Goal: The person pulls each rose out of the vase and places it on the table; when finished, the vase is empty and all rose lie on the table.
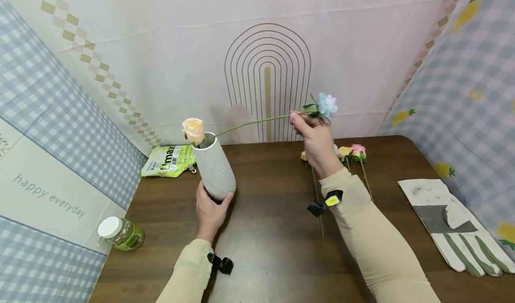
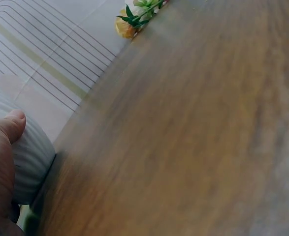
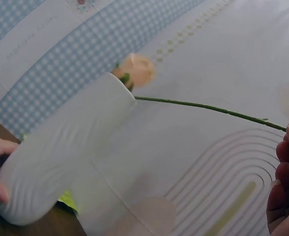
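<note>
Low on its body, a white ribbed vase (image 1: pixel 216 171) is gripped by my left hand (image 1: pixel 211 214); the vase leans toward the left. A peach rose (image 1: pixel 194 131) pokes out of its mouth. My right hand (image 1: pixel 319 146) pinches a light blue flower (image 1: pixel 327 105) on the stem just below the bloom. The long green stem (image 3: pixel 208 106) runs sideways to the vase, its far end at or inside the rim; the tip is hidden. In the left wrist view, the thumb presses along the side of the vase (image 2: pixel 33 162).
More flowers (image 1: pixel 359 151), pink and yellow, lie at the table's back right, partly behind my right arm. White-and-grey gloves (image 1: pixel 454 227) lie at the right edge. A green packet (image 1: pixel 166 161) is behind the vase, and a white-lidded jar (image 1: pixel 128 236) stands at the left edge.
</note>
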Tool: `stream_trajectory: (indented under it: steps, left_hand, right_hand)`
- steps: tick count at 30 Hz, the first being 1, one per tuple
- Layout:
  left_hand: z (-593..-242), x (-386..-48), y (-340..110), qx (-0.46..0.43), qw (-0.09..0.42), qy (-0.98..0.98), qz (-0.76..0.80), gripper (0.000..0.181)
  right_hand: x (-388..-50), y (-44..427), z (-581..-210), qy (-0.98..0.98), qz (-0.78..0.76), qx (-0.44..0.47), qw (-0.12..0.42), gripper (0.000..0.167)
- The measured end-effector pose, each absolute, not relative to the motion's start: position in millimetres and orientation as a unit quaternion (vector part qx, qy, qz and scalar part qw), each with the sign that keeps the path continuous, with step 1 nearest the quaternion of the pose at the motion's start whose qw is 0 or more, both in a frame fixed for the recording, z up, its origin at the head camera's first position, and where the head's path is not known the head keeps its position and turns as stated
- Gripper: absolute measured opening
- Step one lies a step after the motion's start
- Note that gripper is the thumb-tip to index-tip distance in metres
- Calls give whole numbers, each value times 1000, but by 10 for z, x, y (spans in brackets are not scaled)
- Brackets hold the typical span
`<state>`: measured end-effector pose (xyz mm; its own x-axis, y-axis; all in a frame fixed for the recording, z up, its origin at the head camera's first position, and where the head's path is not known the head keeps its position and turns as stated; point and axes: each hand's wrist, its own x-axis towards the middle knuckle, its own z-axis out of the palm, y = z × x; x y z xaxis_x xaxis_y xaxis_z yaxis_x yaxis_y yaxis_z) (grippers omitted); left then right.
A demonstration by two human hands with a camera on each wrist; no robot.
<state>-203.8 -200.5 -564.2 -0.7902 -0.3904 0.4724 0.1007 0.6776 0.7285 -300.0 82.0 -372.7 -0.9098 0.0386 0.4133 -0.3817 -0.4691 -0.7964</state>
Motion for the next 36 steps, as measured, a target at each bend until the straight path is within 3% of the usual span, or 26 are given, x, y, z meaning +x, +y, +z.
stream_trajectory:
  steps: [11,15,25,30,36]
  left_hand:
    - [-5638,-2046,-1994,78,323,-858,-392,95]
    - [-5641,-2047,-1995,77,327,-856,-393,95]
    - [-5634,-2039,-2003,86,315,-859,-394,95]
    - [-5649,-2041,-2001,84,316,-860,-392,94]
    - [-5641,-2041,-1995,81,320,-858,-393,95]
  right_hand:
    - [-2885,1370,-4286,-558,821,82,88,6]
    - [-2834,1466,-4457,-582,810,62,39,8]
    - [-2770,1509,-4740,-603,784,124,-78,21]
    - [-2767,1454,-4843,-630,766,98,-87,20]
    - [-2818,1328,-4964,-668,739,48,-76,35]
